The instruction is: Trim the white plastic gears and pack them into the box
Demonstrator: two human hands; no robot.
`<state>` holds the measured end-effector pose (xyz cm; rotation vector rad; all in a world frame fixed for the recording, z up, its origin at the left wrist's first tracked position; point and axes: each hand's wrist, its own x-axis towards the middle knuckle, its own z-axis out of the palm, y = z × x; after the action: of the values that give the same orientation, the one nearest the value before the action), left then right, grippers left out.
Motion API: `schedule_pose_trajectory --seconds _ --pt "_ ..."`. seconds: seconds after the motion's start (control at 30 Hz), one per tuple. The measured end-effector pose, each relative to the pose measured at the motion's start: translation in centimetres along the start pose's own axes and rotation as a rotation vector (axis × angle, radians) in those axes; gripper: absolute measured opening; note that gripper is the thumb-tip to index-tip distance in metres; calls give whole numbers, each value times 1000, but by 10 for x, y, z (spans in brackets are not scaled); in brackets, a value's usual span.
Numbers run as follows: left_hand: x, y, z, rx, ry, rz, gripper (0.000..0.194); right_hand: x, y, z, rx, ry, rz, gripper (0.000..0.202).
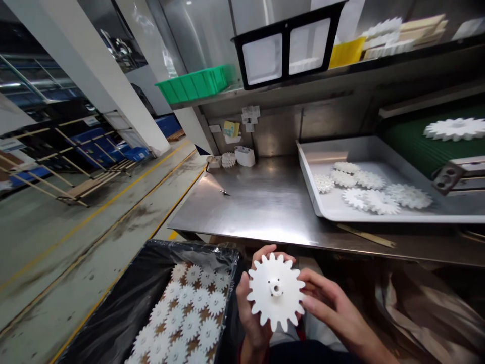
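Observation:
A white toothed gear [280, 306] with a small central hub faces the camera at the lower middle. My left hand [252, 313] holds it from behind and along its left edge, the fingers curled round it. The thumb and fingers of my right hand [329, 303] pinch the gear's right edge. To the left, a box lined with black plastic [125, 288] holds rows of similar white gears [190, 324]. More white gears [379, 201] lie in a grey tray [316, 202] on the metal table.
The metal table [261, 202] carries a small pointed item [225, 192] and some white parts [244, 156]. Another gear [454, 129] sits on a green conveyor belt [403, 144]. A shelf above holds a green bin [193, 85] and a black-framed tray [285, 50].

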<state>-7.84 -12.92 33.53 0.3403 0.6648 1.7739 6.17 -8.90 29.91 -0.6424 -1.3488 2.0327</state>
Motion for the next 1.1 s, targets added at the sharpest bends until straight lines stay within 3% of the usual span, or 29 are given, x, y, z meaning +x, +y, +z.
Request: schedule_pose_trajectory --seconds 0.13,0.27,0.5,0.63,0.87,1.1 --pt "-4 5 5 -31 -10 -14 56 3 -8 0 127 33 -22 33" --pt "-10 8 7 -78 112 -4 50 3 -22 5 46 -21 -4 29" --pt "-14 19 26 -35 131 59 47 3 -43 -15 -171 105 -274 17" --pt "-15 22 35 -10 101 96 50 5 -61 -20 -309 7 -428 11" --pt "-19 23 37 -9 45 -2 53 12 -89 -20 -490 -214 -506 21" --pt "-18 24 38 22 23 -28 53 16 -97 -24 -563 -261 -530 16"
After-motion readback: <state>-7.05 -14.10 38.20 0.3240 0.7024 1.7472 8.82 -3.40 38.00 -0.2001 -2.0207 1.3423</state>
